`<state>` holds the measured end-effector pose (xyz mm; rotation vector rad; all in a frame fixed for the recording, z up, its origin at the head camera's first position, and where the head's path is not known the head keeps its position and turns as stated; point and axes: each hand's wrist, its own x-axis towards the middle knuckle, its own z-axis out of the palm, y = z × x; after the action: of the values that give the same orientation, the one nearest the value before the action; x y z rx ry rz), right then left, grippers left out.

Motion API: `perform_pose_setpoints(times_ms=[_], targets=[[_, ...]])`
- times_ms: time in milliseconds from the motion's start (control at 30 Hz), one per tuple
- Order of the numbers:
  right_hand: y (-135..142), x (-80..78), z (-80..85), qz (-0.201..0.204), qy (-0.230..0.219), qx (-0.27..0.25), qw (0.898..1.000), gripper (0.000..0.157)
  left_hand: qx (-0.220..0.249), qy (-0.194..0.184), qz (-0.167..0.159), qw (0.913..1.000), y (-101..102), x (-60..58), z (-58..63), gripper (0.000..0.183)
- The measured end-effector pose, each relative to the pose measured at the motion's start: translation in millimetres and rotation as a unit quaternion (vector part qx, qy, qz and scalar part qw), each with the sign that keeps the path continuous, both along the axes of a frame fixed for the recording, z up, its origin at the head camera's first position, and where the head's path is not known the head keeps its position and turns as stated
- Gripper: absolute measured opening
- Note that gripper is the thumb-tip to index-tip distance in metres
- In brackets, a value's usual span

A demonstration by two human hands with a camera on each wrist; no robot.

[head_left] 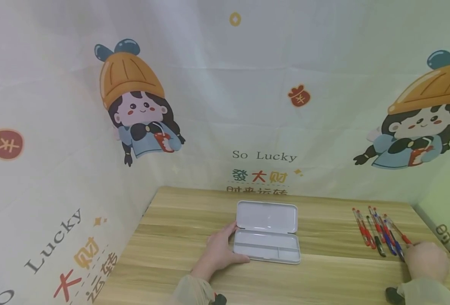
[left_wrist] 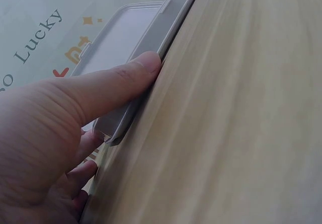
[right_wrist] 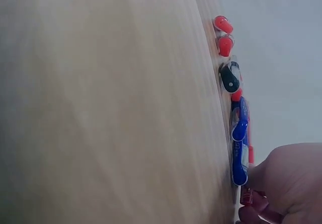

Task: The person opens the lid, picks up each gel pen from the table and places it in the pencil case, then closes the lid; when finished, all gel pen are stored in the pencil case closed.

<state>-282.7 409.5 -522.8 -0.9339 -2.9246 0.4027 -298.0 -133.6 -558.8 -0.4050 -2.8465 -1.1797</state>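
An open white pencil case [head_left: 256, 250] lies on the table, its lid [head_left: 266, 217] folded back toward the wall. My left hand [head_left: 221, 250] holds the case at its left end. In the left wrist view the thumb [left_wrist: 121, 85] presses the front wall, with other fingers around the end. Far to the right, my right hand [head_left: 426, 260] is at the near end of a group of pens [head_left: 379, 233] with red, blue and black parts. Its fingertips pinch the end of a red pen [right_wrist: 246, 196], partly hidden by the hand.
The case's base has a long divider and a short crosswise one. Wood-grain table [head_left: 194, 212] surface lies between the case and the pens. A printed cloth [head_left: 202, 106] hangs behind and beside the table.
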Motion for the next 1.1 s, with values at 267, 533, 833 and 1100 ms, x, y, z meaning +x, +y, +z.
perform_pose_setpoints(times_ms=[267,533,833,1100], targets=[[-9,-0.9,14.7,0.082,0.109,-0.016,0.991,0.039,0.002,-0.001,0.002,1.0000,1,-0.2,0.9,0.125],[-52,-7.0,30.9,0.181,0.216,0.023,0.959,0.033,0.008,-0.005,0.002,1.0000,1,1.1,1.9,0.125],[-118,-8.7,38.4,0.267,0.302,0.030,0.915,0.022,0.003,-0.008,0.001,1.0000,2,2.0,3.0,0.125],[-157,-6.2,34.4,0.329,0.286,0.028,0.899,0.019,0.004,-0.011,-0.001,0.9999,2,-0.4,1.8,0.124]])
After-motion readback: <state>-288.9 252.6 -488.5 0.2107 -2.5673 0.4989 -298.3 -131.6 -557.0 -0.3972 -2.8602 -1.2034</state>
